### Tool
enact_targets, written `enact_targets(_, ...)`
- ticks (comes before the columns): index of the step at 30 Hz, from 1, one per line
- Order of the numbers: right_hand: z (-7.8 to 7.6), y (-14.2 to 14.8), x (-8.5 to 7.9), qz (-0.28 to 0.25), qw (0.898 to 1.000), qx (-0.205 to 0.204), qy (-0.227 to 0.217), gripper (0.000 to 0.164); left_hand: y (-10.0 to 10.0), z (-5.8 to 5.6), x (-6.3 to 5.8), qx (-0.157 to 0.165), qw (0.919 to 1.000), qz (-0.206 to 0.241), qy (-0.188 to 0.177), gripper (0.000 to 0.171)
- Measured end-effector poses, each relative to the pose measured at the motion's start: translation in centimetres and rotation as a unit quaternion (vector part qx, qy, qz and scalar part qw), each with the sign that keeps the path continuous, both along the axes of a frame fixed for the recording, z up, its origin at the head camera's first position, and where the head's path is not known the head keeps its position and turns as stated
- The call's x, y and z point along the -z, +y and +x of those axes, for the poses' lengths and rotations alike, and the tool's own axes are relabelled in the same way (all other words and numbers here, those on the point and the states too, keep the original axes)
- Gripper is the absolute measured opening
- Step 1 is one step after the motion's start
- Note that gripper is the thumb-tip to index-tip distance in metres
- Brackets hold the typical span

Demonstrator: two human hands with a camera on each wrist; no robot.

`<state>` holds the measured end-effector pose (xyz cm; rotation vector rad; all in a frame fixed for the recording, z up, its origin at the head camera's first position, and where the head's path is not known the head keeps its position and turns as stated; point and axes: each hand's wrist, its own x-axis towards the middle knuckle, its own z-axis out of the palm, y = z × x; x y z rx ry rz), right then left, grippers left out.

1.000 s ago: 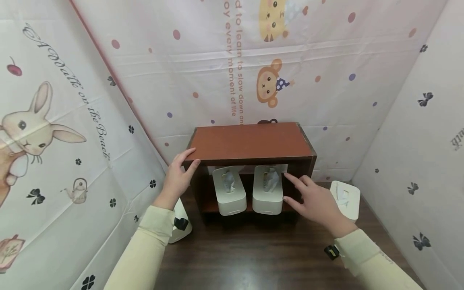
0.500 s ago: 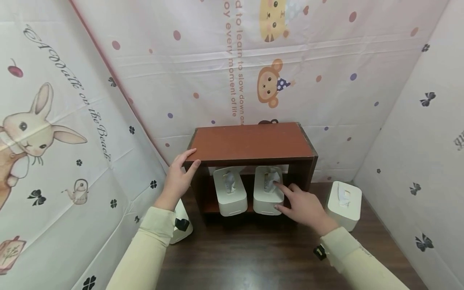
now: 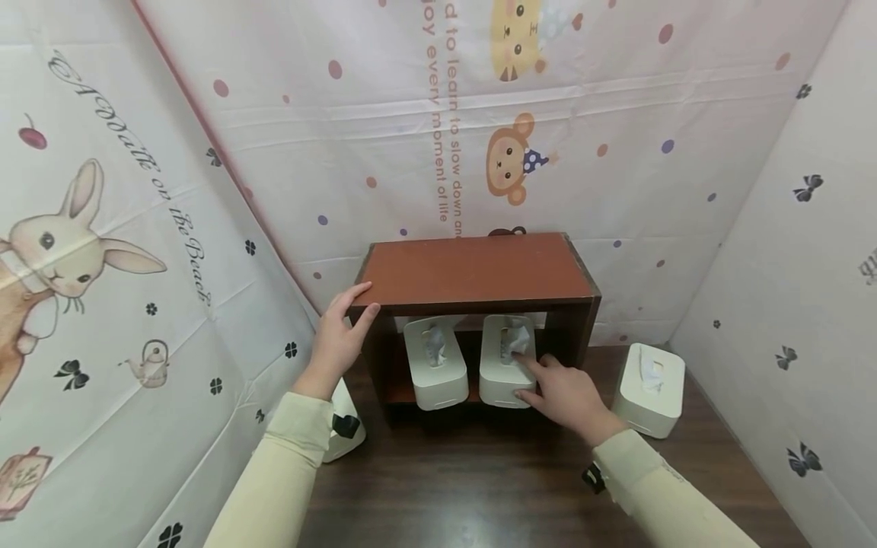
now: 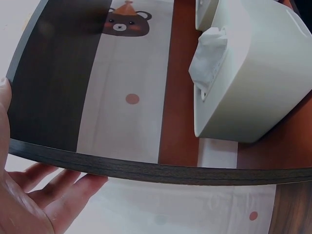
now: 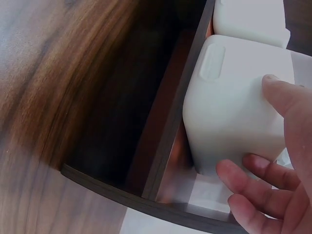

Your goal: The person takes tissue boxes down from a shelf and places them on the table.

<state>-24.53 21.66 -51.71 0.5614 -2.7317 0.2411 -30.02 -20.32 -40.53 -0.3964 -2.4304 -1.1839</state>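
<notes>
A small brown shelf unit (image 3: 473,270) stands on the floor against the wall hanging. Two white tissue boxes sit side by side in its upper compartment, their fronts jutting out past the shelf edge. At the unit's front left top corner my left hand (image 3: 336,339) holds the edge; in the left wrist view its fingers (image 4: 63,195) lie along the outer side panel. My right hand (image 3: 565,396) grips the right tissue box (image 3: 503,384), thumb on its front face and fingers around the right side. The left tissue box (image 3: 438,388) is untouched.
Another white tissue box (image 3: 649,392) stands on the floor to the right of the shelf unit. One more white box (image 3: 336,445) is at the left, partly hidden by my left forearm. Printed hangings (image 3: 767,251) enclose the dark wooden floor (image 3: 466,487).
My right hand has moved left from beside the right tissue box onto it. The floor box at right is less covered by that arm. My left hand stays in place.
</notes>
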Motion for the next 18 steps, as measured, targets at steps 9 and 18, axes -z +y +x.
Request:
enact_targets(9, 0.04, -0.16, 0.18, 0.006, 1.0, -0.008, -0.023, 0.066, 0.11, 0.25, -0.02, -0.002, 1.0, -0.001, -0.003, 0.058)
enact_targets(18, -0.02, -0.28, -0.24, 0.032, 0.999, -0.014, -0.02, 0.063, 0.16, 0.14, 0.18, -0.008, 0.9999, 0.0, 0.008, 0.059)
